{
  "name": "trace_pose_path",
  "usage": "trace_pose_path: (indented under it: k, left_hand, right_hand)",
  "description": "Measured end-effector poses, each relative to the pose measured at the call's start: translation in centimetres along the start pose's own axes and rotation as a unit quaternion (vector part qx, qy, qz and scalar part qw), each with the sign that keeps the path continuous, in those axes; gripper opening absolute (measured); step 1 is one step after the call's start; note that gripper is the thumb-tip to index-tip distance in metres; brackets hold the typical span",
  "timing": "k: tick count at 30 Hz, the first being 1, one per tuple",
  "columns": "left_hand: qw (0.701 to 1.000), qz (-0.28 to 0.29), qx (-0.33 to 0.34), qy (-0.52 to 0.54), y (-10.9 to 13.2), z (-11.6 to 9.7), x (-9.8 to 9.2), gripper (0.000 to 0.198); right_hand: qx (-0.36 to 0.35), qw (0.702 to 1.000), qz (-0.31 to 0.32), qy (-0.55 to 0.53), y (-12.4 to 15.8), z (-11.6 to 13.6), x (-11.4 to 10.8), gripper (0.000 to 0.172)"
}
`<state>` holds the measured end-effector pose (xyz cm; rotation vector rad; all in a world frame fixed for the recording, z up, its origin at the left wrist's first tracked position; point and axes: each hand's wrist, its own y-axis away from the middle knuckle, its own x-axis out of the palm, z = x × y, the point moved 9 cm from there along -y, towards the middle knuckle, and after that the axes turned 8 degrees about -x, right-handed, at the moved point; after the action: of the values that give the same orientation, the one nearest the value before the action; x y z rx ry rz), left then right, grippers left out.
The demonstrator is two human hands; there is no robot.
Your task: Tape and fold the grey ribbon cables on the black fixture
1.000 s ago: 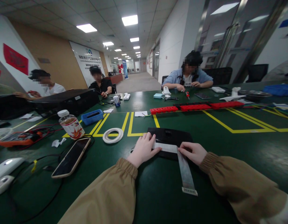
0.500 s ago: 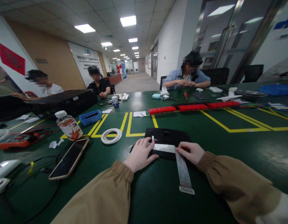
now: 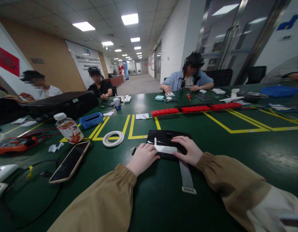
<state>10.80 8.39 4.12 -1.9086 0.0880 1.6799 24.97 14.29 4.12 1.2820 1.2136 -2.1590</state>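
A flat black plastic panel (image 3: 163,137) lies on the green table in front of me. A white strip (image 3: 164,149) runs across its near edge, and a pale flat ribbon (image 3: 186,177) hangs off it towards me. My left hand (image 3: 142,158) rests at the panel's near left corner with curled fingers touching the strip's left end. My right hand (image 3: 187,149) lies flat over the panel's right part, fingers stretched out and pressing on the strip.
A phone (image 3: 70,161), a roll of white tape (image 3: 113,138), a bottle (image 3: 68,129) and a blue tray (image 3: 92,120) lie to the left. Red bars (image 3: 197,109) cross the table beyond. Three people sit at the far side.
My right hand has moved from the strip's right end up onto the panel. My left hand has slid back to the panel's near left corner. The view has shifted slightly.
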Motion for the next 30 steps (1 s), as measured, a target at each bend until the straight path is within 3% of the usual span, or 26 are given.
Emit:
trace_pose_path:
  k: [5,10,14,24,30]
  left_hand:
    - [1.0,-0.002,0.011,0.006,0.2,-0.1,0.0,0.023]
    - [0.997,0.007,0.053,0.058,0.4,-0.9,0.0,0.021]
    - [0.995,0.002,0.045,0.087,0.5,-0.8,-0.2,0.022]
    - [0.995,0.01,0.061,0.076,0.7,-1.0,-0.1,0.031]
    - [0.997,-0.009,0.029,0.07,0.6,-0.3,-0.3,0.027]
  right_hand:
    - [-0.008,0.996,0.078,0.031,-0.6,-0.2,2.2,0.072]
    - [-0.007,0.995,0.087,0.049,-1.1,0.3,2.1,0.074]
    - [-0.002,0.994,0.091,0.057,-1.0,0.7,2.1,0.082]
    - [0.039,0.99,0.105,0.09,-0.7,0.1,2.0,0.08]
    - [0.062,0.981,0.123,0.133,-0.4,-0.5,1.2,0.078]
